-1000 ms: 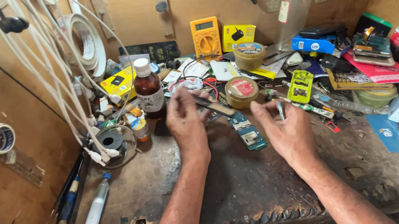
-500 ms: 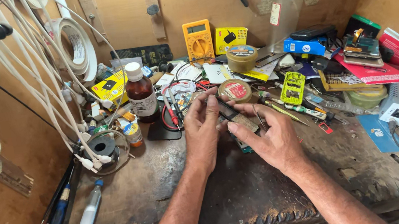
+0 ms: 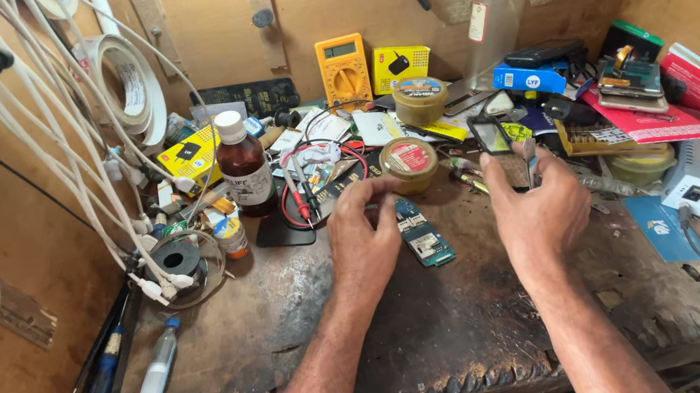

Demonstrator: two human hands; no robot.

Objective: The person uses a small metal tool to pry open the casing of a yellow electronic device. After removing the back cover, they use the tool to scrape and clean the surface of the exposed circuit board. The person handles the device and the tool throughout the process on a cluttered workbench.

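Containers crowd the back of the scorched wooden workbench (image 3: 451, 332): one brown glass bottle (image 3: 245, 164) with a white cap, two round paste tins (image 3: 409, 164) whose contents cannot be made out, and one clear plastic bottle (image 3: 494, 13). Between the hands lies one small green circuit board (image 3: 421, 234), the left hand (image 3: 363, 237) resting loosely curled just beside it, fingertips on the bench. The right hand (image 3: 541, 203) pinches a small dark-screened device (image 3: 497, 145) upright, and plywood walls enclose the bench.

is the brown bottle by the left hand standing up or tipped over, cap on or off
Upright and capped: the brown bottle stands on the bench with its white cap on top, beyond the left hand.
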